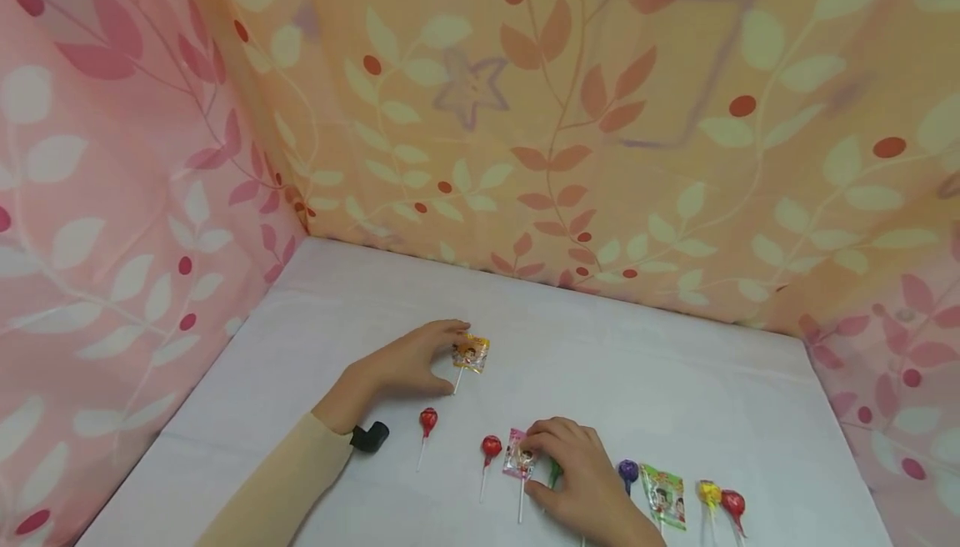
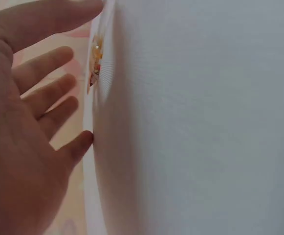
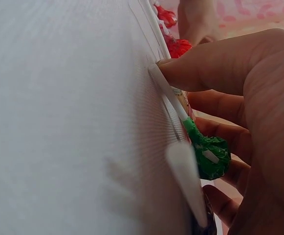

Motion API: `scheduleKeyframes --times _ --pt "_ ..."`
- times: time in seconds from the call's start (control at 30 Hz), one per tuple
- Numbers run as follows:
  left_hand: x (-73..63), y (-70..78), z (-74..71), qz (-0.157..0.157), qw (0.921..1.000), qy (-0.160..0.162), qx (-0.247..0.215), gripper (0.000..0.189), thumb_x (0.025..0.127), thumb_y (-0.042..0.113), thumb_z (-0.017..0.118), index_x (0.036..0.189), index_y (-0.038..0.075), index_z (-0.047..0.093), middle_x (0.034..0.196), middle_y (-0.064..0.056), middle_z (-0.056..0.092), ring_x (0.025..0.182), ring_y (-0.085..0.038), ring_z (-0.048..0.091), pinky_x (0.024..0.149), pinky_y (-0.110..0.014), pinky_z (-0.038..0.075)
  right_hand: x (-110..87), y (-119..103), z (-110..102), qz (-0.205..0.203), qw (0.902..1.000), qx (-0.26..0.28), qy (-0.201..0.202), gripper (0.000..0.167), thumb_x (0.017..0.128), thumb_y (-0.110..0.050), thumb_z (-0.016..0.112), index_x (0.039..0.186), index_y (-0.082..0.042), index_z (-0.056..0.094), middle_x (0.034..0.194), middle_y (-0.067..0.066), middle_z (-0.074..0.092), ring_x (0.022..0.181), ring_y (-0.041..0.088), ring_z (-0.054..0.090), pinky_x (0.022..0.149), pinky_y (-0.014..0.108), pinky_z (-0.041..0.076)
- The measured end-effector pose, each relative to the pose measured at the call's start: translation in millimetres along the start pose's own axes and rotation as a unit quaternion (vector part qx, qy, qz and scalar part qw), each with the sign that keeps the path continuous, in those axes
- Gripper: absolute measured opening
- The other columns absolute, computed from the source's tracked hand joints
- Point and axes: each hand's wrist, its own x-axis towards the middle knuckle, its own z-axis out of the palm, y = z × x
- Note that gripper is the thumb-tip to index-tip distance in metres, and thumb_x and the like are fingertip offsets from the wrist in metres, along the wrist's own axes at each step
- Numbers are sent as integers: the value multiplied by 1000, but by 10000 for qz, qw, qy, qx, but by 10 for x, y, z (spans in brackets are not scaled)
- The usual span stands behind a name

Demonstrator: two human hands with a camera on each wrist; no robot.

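Note:
In the head view my left hand (image 1: 416, 361) is spread around a lollipop in an orange wrapper (image 1: 472, 353), fingers above it and thumb close to its white stick. The left wrist view shows those fingers (image 2: 51, 93) apart and loosely extended. My right hand (image 1: 577, 476) reaches over a lollipop in a pink printed wrapper (image 1: 516, 457), its index fingertip over the wrapper and its thumb beside the stick. Partly hidden under that hand is a green lollipop (image 1: 554, 474). From the right wrist, the green lollipop (image 3: 212, 159) lies between camera and fingers, which are bent but not closed together.
Two red lollipops (image 1: 428, 420) (image 1: 491, 447) lie between the hands. Right of the right hand are a purple lollipop (image 1: 627, 471), a green printed packet (image 1: 664, 497), a yellow lollipop (image 1: 708, 494) and another red lollipop (image 1: 733, 503). Patterned cloth (image 1: 480, 113) walls the white table (image 1: 645, 372).

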Motion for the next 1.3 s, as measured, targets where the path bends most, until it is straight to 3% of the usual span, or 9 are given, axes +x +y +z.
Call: scheduleKeyframes --times 0.13,0.33,0.73,0.97,1.3 --pt "-114 -35 72 -59 9997 28 -251 79 87 35 94 158 26 60 174 6 38 163 -24 29 129 -53 31 -3 -4 11 17 10000 -11 21 48 74 -23 97 117 -34 76 128 -22 65 127 9 58 100 45 46" --pt "-181 -75 150 2 9989 135 -445 73 89 39 92 155 25 64 173 8 40 165 -30 24 131 -57 25 -16 0 16 138 9999 13 -58 47 75 -25 96 117 -34 76 129 -21 66 130 10 58 103 46 45" --pt "-219 -113 202 11 9978 402 -520 69 88 42 93 150 25 68 169 4 46 163 -32 29 129 -61 29 -5 -5 34 108 9998 -105 -98 44 78 -28 95 117 -33 76 127 -24 66 130 8 58 103 45 47" --pt "-219 -100 202 3 9982 422 -424 66 90 42 92 150 27 68 169 5 45 163 -30 28 131 -59 26 -1 -6 33 -76 9998 -171 107 46 77 -24 95 118 -30 77 127 -22 67 126 8 60 102 44 48" --pt "-176 -64 207 35 9980 498 -376 65 90 41 92 148 25 69 168 3 46 162 -31 31 127 -59 35 18 -29 -52 240 9997 -44 -95 39 83 -27 93 119 -30 77 128 -23 67 128 8 59 108 49 51"
